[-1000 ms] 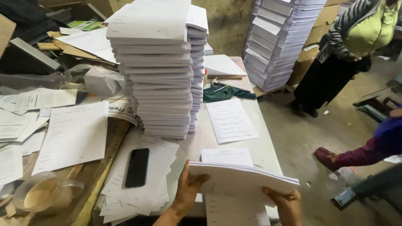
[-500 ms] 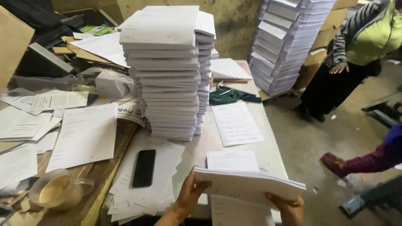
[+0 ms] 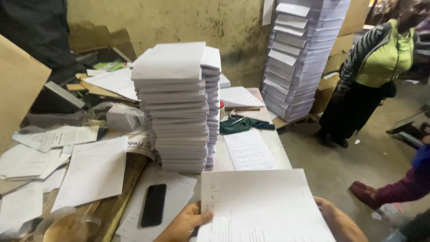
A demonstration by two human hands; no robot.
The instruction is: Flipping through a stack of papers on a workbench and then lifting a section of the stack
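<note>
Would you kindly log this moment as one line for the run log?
left hand: grips paper bundle | right hand: grips same bundle | bundle: above table edge | nearby: tall paper stack, black phone

A long pale work table (image 3: pixel 273 148) runs away toward the stained back wall. Near its middle stands a tall stack of white printed paper bundles (image 3: pixel 179 107), with a second, narrower stack pressed against its right side. Toward the near edge, a black flat phone (image 3: pixel 153 205) lies on loose white sheets (image 3: pixel 174 192). A single printed sheet (image 3: pixel 248 150) lies along the right edge. Farther back, a crumpled dark green cloth (image 3: pixel 244 124) rests beside it. Over on the left side, scattered printed pages (image 3: pixel 89 170) cover a worn wooden surface (image 3: pixel 121 197), with a crumpled white wrapper (image 3: pixel 123 117) just behind them.
</note>
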